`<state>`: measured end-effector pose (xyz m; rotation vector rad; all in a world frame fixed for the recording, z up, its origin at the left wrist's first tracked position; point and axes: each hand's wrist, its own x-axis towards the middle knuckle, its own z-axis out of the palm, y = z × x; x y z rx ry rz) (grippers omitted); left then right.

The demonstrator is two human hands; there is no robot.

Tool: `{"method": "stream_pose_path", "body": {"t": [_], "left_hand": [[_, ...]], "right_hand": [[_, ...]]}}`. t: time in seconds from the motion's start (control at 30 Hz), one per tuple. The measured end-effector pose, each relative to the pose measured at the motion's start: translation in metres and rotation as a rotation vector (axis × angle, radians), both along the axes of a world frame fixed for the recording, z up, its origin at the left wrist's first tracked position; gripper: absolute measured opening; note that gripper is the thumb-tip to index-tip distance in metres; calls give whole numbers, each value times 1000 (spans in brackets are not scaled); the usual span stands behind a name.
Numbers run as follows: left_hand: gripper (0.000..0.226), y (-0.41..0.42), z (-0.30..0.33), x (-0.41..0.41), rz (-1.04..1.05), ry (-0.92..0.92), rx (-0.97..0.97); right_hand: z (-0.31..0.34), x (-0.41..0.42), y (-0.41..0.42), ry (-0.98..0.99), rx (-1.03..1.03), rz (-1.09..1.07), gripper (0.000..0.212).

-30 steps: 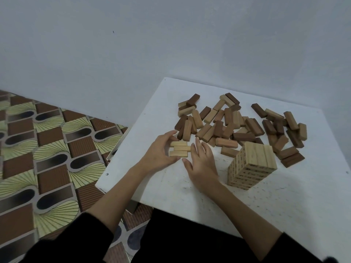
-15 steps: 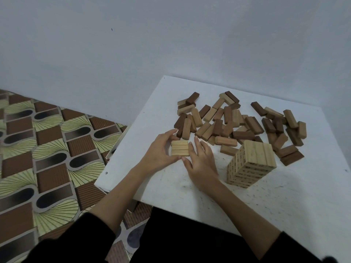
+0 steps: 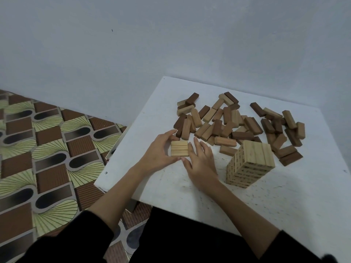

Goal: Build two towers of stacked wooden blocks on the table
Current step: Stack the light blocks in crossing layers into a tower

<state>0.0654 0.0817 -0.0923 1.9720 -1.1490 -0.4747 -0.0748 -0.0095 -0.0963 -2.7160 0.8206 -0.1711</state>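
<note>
The white counter [image 3: 284, 205] carries a finished pale tower [image 3: 250, 164] right of both hands, loose blocks [image 3: 237, 122] beyond them (mixed browns). The left hand [image 3: 158, 151] curls around a small flat layer of blocks [image 3: 179, 148]; the right hand [image 3: 201, 164] presses it with straight fingers.

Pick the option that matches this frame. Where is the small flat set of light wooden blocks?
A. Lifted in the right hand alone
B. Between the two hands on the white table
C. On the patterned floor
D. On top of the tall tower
B: the small flat set of light wooden blocks lies on the white table, framed by the left hand and right hand.
</note>
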Motion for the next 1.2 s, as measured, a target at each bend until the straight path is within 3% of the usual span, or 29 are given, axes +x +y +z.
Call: {"method": "stream_pose_path", "body": {"t": [0.37,0.5,0.6,0.73,0.97,1.2], "left_hand": [[80,2,2,-1,3,38,-36],[85,4,11,4,-15,68,-33],[87,8,26,10,24,78,-63],[87,12,56,15,1,39,-149],[86,-2,115,-18,-93,66,-302],[86,-44,145,-81,-261,139,-337]], "right_hand": [[7,0,2,-34,59,-19,82],[20,6,3,-8,73,-42,66],[42,14,4,-102,174,-25,65],[78,24,3,-271,321,55,46],[153,-16,-15,-322,222,210,59],[192,-99,-49,-365,275,101,65]]}}
